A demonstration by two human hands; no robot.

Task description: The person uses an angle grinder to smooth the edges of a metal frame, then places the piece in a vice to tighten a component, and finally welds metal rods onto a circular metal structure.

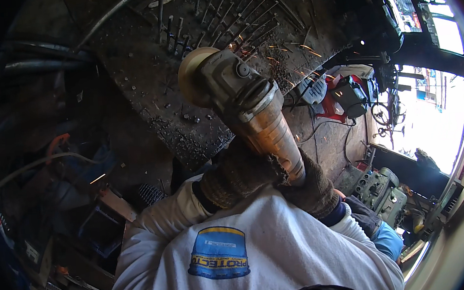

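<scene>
An angle grinder (267, 126) with a worn orange-brown body and grey metal head is held out in front of my chest. My left hand (240, 176), in a brown knitted glove, closes around the lower body from the left; its fingers are partly hidden. Wrapped around the rear end is my right hand (317, 190), gloved alike. The pale round disc (190, 82) faces left at the grinder's head. Orange sparks fly off to the right near several upright metal rods (241, 16) on the dark workbench (141, 97). Where the disc touches is hidden behind the head.
Metal bits (188, 140) litter the bench near its front edge. Right of it stand a box-shaped machine (349, 96) with cables and a red stand. A grey-green machine (380, 193) sits lower right, beside a bright doorway (426, 119). Metal pipes (46, 64) lie at left.
</scene>
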